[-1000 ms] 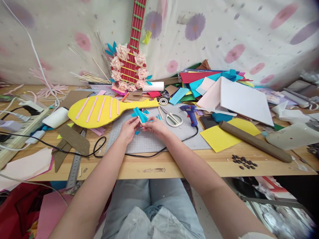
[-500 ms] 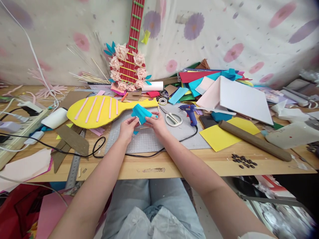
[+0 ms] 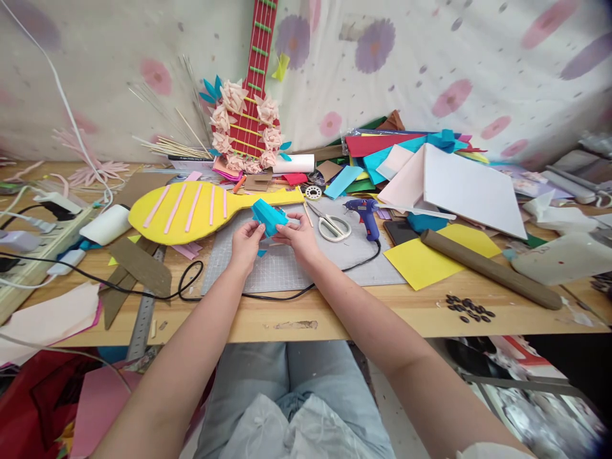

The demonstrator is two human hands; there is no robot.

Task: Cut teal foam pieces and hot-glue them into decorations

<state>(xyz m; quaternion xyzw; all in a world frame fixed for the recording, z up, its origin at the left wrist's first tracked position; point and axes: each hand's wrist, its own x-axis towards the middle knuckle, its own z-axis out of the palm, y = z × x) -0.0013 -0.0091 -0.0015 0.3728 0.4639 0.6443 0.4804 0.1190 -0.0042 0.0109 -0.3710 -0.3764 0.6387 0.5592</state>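
Just above the grey cutting mat (image 3: 272, 273), I am holding a bright blue sheet (image 3: 269, 218) between my two hands, near the narrow end of a yellow paddle-shaped board (image 3: 203, 207). My left hand (image 3: 247, 243) is pinching the sheet's lower left edge between thumb and fingertips, while my right hand (image 3: 301, 238) is gripping its right edge, thumb in front and some fingers hidden behind, so I cannot tell how those are lying. Pink strips (image 3: 176, 208) are crossing the board's wide end. Just beyond my right hand, white-handled scissors (image 3: 335, 228) are lying on the mat, and a blue glue gun (image 3: 367, 220) is resting beside them, its black cable (image 3: 291, 295) passing beneath both my forearms. Farther right, a brown roll (image 3: 488, 268) is lying across a yellow sheet (image 3: 425, 260), with small dark pieces (image 3: 469, 308) clustering nearer me on the wooden table (image 3: 363, 322). Behind the board, a red guitar-shaped piece (image 3: 246, 132) is leaning against the flowered backdrop (image 3: 406, 95), pale pink flowers (image 3: 234, 97) ringing its body.
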